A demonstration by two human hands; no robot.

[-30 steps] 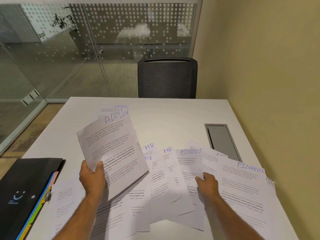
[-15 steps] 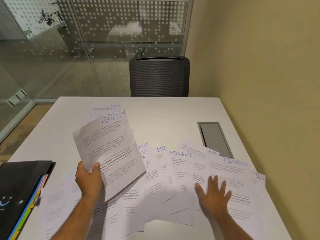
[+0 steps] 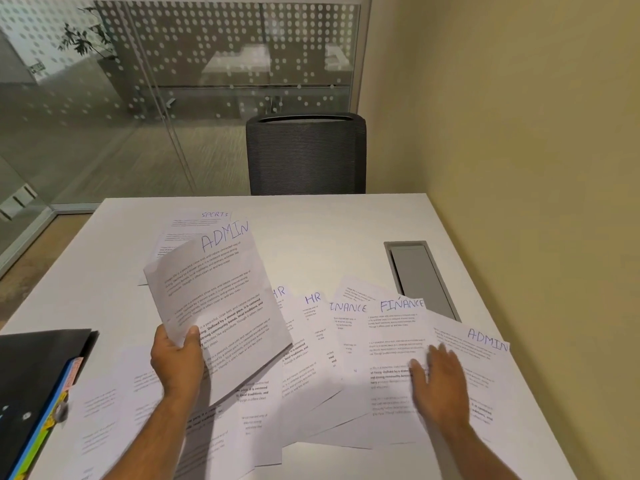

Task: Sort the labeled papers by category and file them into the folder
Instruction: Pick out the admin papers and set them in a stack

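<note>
A person's left hand (image 3: 177, 362) holds an ADMIN sheet (image 3: 221, 306) in its grip above the spread papers (image 3: 311, 368) on the surface (image 3: 329, 230), the right hand (image 3: 441, 386) lying flat, grip released, on a FINANCE sheet (image 3: 394, 344), well right of the black folder (image 3: 31, 382).

Head view looks forward and down — close over the table (image 3: 329, 220).

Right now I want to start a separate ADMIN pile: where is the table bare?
The table is bare across its far half, between the SPORTS sheet and the cable hatch, up to the chair. Another bare strip runs left of the SPORTS sheet, above the folder. The near half is crowded with overlapping papers.
</note>
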